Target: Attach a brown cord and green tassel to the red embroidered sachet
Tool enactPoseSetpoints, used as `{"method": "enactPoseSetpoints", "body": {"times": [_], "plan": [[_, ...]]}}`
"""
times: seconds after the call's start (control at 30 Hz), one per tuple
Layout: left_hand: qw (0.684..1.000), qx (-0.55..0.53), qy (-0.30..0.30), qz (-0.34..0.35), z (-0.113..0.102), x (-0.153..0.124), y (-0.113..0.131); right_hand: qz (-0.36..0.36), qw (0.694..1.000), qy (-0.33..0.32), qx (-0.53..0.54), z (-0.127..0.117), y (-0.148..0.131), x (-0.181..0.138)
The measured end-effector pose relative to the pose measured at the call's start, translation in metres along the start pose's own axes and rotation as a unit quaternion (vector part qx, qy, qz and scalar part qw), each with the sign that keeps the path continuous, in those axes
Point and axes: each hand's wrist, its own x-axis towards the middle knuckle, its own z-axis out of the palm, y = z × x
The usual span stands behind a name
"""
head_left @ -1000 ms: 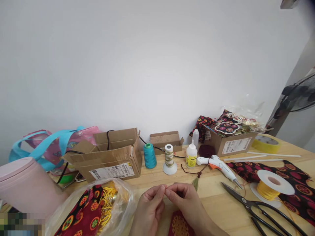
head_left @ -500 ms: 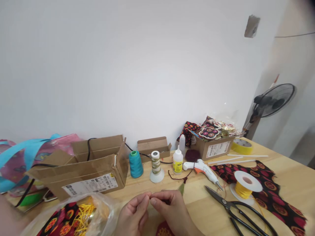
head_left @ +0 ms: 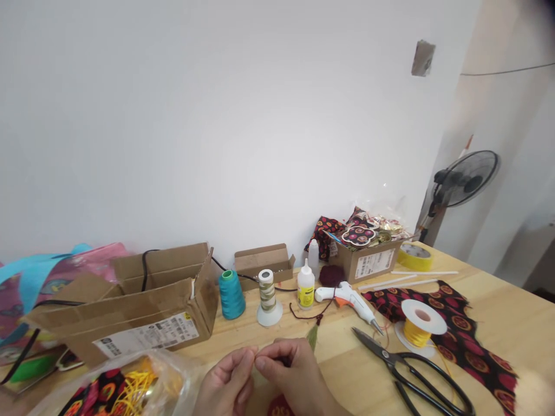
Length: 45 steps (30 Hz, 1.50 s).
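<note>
Low in the middle of the view, my left hand [head_left: 228, 378] and my right hand [head_left: 295, 372] meet with fingertips pinched. Whatever lies between them is too small to make out. Below my right hand shows part of a dark red piece with a yellowish pattern [head_left: 281, 405]; most of it is hidden. Just beyond my right hand lies a green tassel [head_left: 313, 335] on a dark red cord [head_left: 319, 318]. To the left of my left hand sits a clear plastic bag [head_left: 180, 370] holding yellow cords [head_left: 134, 388] and printed cloth.
Black scissors [head_left: 390, 355], a yellow thread spool [head_left: 418, 332] and printed fabric [head_left: 472, 341] lie right. A glue gun [head_left: 353, 300], glue bottle [head_left: 306, 292], olive-white thread spool [head_left: 267, 294] and teal thread cone [head_left: 232, 296] stand behind. Cardboard boxes [head_left: 173, 309] line the wall.
The view has turned slightly, so the table's things appear shifted left. Both hands stay pinched together at about the same place over the table.
</note>
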Motion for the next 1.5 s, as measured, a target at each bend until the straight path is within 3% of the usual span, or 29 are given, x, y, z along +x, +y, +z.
{"method": "enactPoseSetpoints", "body": {"times": [0.2, 0.33, 0.6, 0.87, 1.07, 1.5], "plan": [[0.997, -0.069, -0.015, -0.028, 0.007, -0.006, 0.002, 0.004, 0.999, -0.017, 0.034, 0.003, -0.011, -0.003], [0.989, -0.138, 0.055, -0.014, 0.005, -0.004, 0.002, -0.015, 1.0, -0.023, 0.014, 0.003, -0.013, -0.003], [0.991, -0.1, 0.088, -0.004, -0.001, -0.003, 0.003, -0.003, 1.0, 0.008, -0.03, -0.001, -0.01, -0.001], [0.991, -0.127, 0.017, -0.031, 0.001, -0.005, 0.003, -0.025, 0.998, 0.011, -0.065, 0.002, -0.012, -0.005], [0.987, -0.136, 0.025, -0.079, 0.013, -0.009, 0.013, -0.018, 0.998, 0.007, -0.065, 0.002, -0.01, -0.004], [0.985, -0.152, -0.017, -0.082, 0.016, -0.011, 0.011, 0.008, 0.999, 0.015, -0.046, 0.003, -0.01, -0.003]]}}
